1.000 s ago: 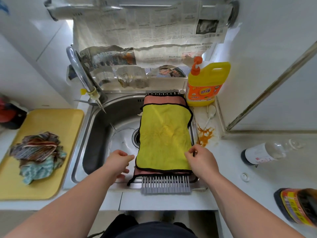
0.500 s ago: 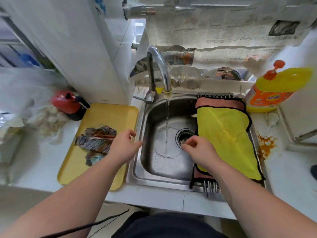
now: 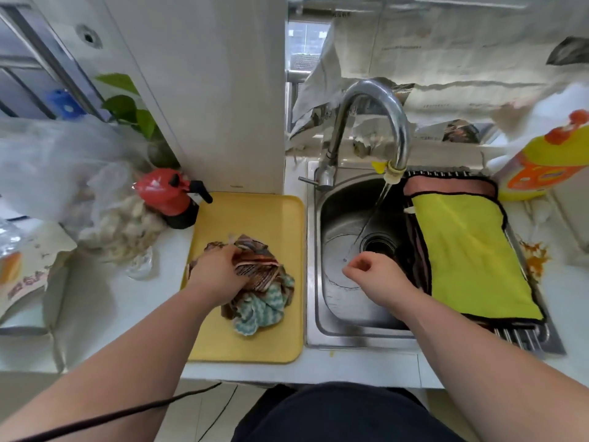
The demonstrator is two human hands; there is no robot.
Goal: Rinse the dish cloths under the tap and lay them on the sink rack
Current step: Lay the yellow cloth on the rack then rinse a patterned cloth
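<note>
Done: two cloths are laid flat on the sink rack (image 3: 522, 338) at the right of the frame, a yellow cloth (image 3: 468, 250) spread over a pink cloth (image 3: 446, 186).
Left to do: a crumpled pile lies on the yellow tray (image 3: 255, 215) at lower centre and is judged unrinsed. A striped cloth (image 3: 255, 266) is on top and a teal cloth (image 3: 264, 311) beneath it.
Tap: water is seen running from the tap (image 3: 376, 100) into the sink (image 3: 338, 314); nothing is held under the stream.
Stage: judged about halfway, with the next cloth being taken from the tray.
Left grip (image 3: 220, 275): set on the upper left of the pile, arm stretched forward. The fingers are curled into the striped cloth, which is grasped but does not look lifted clear of the tray.
Right grip (image 3: 373, 279): held over the sink basin at centre frame, near the drain and apart from the rack cloths. The fingers are loosely curled and nothing is held, so it is released.
Tabletop (image 3: 105, 301): the tray is carried on it, just left of the sink.
</note>
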